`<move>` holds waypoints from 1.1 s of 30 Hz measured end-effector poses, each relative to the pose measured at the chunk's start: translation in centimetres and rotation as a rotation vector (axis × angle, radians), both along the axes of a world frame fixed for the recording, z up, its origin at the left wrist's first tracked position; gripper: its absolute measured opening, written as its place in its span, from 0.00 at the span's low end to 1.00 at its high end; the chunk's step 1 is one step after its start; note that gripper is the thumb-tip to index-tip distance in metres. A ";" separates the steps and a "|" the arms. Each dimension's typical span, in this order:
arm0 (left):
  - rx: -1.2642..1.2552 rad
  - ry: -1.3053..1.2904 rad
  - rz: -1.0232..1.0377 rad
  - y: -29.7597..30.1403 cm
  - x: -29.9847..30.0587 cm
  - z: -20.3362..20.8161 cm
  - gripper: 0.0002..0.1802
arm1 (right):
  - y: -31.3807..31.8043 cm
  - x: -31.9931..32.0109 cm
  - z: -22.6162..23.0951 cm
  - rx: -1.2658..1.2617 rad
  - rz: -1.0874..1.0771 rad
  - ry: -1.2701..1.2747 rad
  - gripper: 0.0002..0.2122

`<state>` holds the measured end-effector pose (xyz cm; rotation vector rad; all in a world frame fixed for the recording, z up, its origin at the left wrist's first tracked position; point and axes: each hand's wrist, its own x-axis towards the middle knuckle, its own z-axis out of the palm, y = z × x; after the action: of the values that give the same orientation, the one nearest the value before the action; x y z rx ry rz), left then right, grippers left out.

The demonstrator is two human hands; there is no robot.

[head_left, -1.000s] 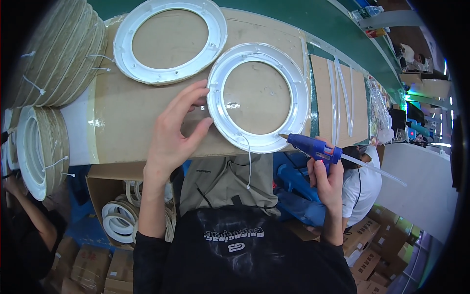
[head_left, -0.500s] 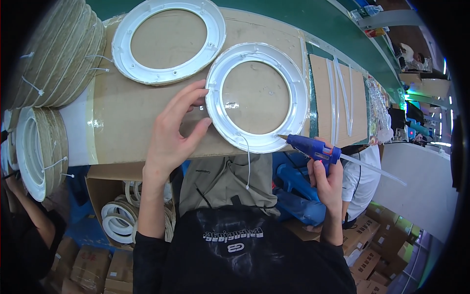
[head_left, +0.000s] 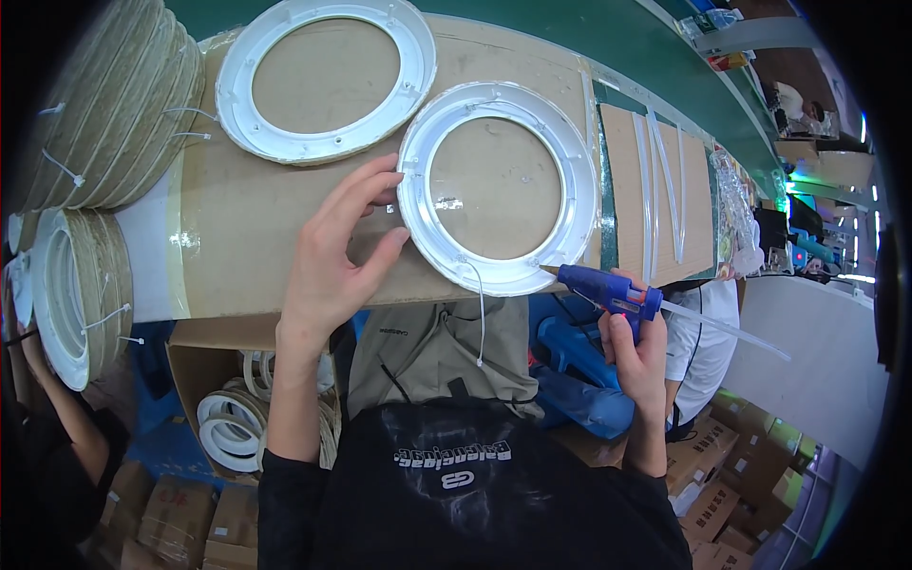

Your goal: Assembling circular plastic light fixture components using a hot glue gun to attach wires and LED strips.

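Right grip clasps the glue gun, nozzle at the near-right of the ring on the cardboard; left grip, uncurled, only touches its left edge: a nudge could skid it.

Right hand holds blue glue gun, nozzle at lower right of nearer white ring; contact unclear. Left hand spread at ring's left edge.

So there's white lettering on the black shirt, tiny print on khaki trousers, dark characters on near-right cartons.
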<state>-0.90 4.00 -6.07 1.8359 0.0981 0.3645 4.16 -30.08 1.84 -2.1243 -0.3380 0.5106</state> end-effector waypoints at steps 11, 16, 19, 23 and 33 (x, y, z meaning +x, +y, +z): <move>0.009 0.005 0.002 0.0 0.0 0.1 0.25 | 0.5 0.5 1.5 -0.104 0.034 0.013 0.22; 0.005 0.001 -0.001 0.0 -0.1 0.0 0.26 | 1.5 1.0 2.5 -0.146 0.054 -0.051 0.22; 0.007 -0.008 -0.003 0.0 0.0 -0.1 0.25 | 1.9 1.8 2.3 -0.016 -0.101 -0.069 0.16; 0.034 -0.009 -0.001 0.2 0.1 0.0 0.25 | 1.1 4.2 -0.6 0.052 -0.194 -0.101 0.09; 0.018 -0.013 -0.012 0.1 0.0 0.1 0.25 | 1.2 4.7 -1.4 0.071 -0.235 -0.125 0.11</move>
<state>-0.91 4.15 -6.01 1.8509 0.0746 0.3702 8.83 -28.87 0.41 -2.0969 -0.1699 0.2266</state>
